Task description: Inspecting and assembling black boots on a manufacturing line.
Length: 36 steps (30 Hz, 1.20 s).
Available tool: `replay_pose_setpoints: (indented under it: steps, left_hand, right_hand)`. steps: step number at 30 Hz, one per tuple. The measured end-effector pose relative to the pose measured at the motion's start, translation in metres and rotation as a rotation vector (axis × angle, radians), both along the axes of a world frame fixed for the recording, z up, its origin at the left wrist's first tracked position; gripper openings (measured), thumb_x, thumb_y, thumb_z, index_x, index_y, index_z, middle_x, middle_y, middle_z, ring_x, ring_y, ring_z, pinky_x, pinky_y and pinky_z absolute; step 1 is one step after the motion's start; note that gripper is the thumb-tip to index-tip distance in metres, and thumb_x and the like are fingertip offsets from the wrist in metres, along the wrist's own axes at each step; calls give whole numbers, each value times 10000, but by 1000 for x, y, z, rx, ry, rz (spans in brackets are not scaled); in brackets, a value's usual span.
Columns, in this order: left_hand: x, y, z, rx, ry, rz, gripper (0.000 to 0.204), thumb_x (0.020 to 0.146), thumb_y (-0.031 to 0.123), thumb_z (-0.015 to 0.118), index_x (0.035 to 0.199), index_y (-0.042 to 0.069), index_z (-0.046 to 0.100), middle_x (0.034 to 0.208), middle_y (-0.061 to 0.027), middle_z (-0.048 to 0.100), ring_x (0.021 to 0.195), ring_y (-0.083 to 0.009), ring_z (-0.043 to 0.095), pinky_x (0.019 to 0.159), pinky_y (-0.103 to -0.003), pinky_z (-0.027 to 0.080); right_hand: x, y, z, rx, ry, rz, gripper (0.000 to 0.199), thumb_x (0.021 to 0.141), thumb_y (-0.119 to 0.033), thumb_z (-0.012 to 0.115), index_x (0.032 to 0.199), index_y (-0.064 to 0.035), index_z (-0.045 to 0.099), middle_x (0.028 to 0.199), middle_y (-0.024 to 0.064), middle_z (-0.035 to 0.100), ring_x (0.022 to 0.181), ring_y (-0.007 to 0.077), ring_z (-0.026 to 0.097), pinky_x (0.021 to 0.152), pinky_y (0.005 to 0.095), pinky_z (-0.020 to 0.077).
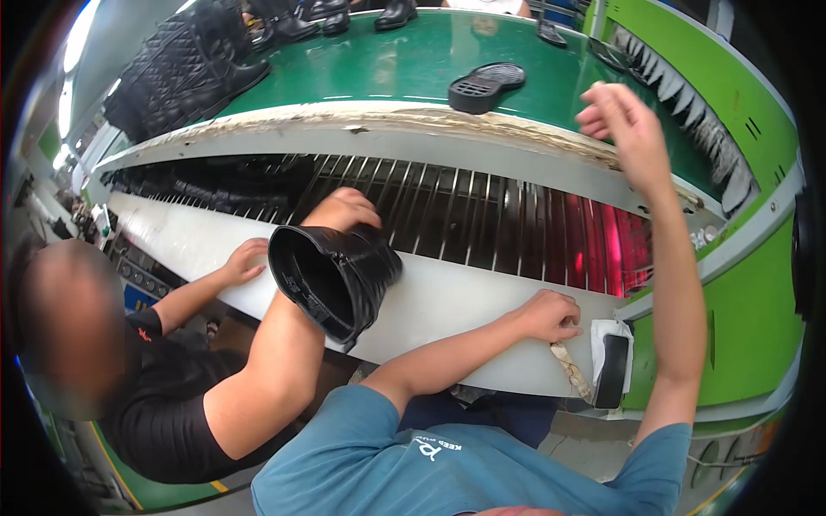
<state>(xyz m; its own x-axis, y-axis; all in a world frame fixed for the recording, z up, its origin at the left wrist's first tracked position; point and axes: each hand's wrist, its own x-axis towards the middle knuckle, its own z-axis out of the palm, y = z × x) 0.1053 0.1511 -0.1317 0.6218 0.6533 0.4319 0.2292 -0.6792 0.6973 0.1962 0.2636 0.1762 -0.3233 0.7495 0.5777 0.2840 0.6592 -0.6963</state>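
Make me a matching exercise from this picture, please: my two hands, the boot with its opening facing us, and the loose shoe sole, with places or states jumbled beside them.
Column one
1. Your left hand
2. Your right hand
3. Black boot
4. Black shoe sole

Column two
A. Lying on the green tabletop
B. Raised, with fingers partly bent
C. At the white ledge
D. Held by a co-worker's hand

Right pairs: 1-C, 2-B, 3-D, 4-A
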Motion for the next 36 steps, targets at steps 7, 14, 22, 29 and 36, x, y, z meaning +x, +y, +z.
replay_pose_setpoints:
  steps: [7,14,22,29,36]
  left_hand:
    - [4,1,-2,-11,-9,-1,264,892,328,840,911,67,801,804,-77,740,749,-280,759,681,-409,582]
    - [0,1,-2,-33,3,22,238,894,310,841,919,76,807,820,-68,744,739,-265,757,673,-400,580]
    - [0,1,-2,-39,-7,28,231,893,299,846,923,72,809,832,-73,750,741,-265,757,679,-399,581]
    - [1,1,-1,-52,-23,34,215,896,282,848,917,71,816,821,-69,747,728,-250,759,677,-386,584]
    - [0,0,4,-84,25,33,223,926,295,834,944,73,823,827,-59,738,720,-239,755,682,-375,583]
  right_hand:
    - [70,93,-23,171,-533,-588,550,1091,-550,643,1373,-82,712,1354,183,735,1247,362,696,1084,471,527]
    - [51,76,-15,206,-627,-472,572,1068,-541,669,1385,-67,704,1416,208,684,1349,377,638,1141,476,494]
    - [49,71,-13,183,-542,-455,561,1068,-541,674,1317,-41,732,1335,199,725,1294,355,681,1102,466,518]
    - [47,72,-16,213,-509,-473,551,1065,-546,676,1287,-46,739,1297,176,740,1228,336,711,1059,453,539]
    - [51,78,-20,242,-486,-478,520,1064,-551,671,1222,-60,743,1178,155,736,1135,330,712,996,459,546]
